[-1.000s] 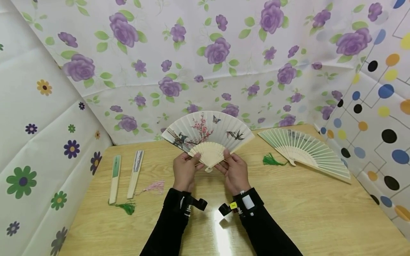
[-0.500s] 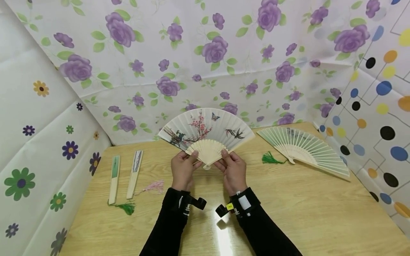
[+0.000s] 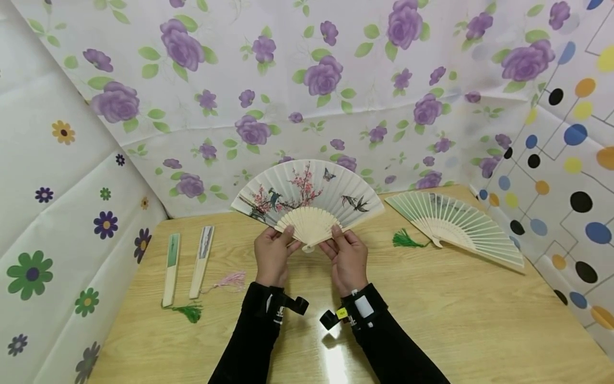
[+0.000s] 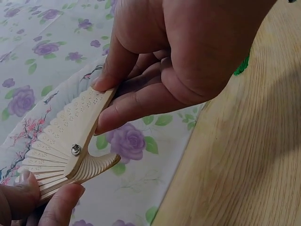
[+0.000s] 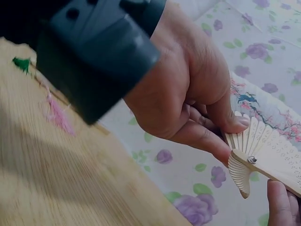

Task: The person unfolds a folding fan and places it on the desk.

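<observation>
Both hands hold an open paper fan (image 3: 307,189) upright above the wooden table (image 3: 479,320). It is white, painted with pink blossoms, birds and a butterfly, and its ribs are pale wood. My left hand (image 3: 283,240) pinches the left outer rib near the pivot, and my right hand (image 3: 336,240) pinches the right one. In the left wrist view the right hand (image 4: 188,56) grips the pierced outer rib (image 4: 82,117) between thumb and fingers. In the right wrist view the left hand (image 5: 188,94) pinches the ribs (image 5: 249,136) just above the rivet.
A second open fan (image 3: 455,226) with a green tassel (image 3: 405,239) lies flat at the table's right rear. Two closed fans (image 3: 171,266) (image 3: 202,261) lie at the left, with a pink tassel (image 3: 230,280) and a green tassel (image 3: 189,311). Flowered cloth walls stand behind and to the sides.
The fan has spread a little wider; its left edge swung outward and more of the painted leaf shows. Both hands kept their hold near the pivot.
</observation>
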`<state>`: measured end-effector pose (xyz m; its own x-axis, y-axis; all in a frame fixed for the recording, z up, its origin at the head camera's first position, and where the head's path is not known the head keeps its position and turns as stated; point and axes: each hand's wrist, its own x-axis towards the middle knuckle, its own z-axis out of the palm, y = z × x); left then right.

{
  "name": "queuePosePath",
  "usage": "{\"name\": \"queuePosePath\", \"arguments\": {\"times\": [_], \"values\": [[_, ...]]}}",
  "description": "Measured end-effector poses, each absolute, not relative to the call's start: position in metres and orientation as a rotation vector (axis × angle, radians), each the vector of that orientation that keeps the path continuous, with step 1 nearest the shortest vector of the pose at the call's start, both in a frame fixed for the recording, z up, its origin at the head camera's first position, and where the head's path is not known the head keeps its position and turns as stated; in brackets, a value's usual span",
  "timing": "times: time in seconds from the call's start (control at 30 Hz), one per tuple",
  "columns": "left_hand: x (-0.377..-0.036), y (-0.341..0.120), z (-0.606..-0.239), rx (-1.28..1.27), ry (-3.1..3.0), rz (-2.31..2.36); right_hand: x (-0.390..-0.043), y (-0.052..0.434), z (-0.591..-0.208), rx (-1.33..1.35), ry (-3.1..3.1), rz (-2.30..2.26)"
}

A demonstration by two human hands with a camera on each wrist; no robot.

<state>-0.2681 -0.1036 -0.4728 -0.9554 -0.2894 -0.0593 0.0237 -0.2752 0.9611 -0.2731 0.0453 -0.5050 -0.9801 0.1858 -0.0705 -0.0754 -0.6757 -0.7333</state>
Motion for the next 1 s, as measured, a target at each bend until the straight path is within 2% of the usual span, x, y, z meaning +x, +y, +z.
{"name": "queuePosePath", "arguments": {"times": [1.0], "values": [[-0.2666, -0.0963, -0.4759, 0.315, -1.687, -2.328, -0.2712, 0.0397, -0.5065, -0.330, -1.043, 2.833]]}}
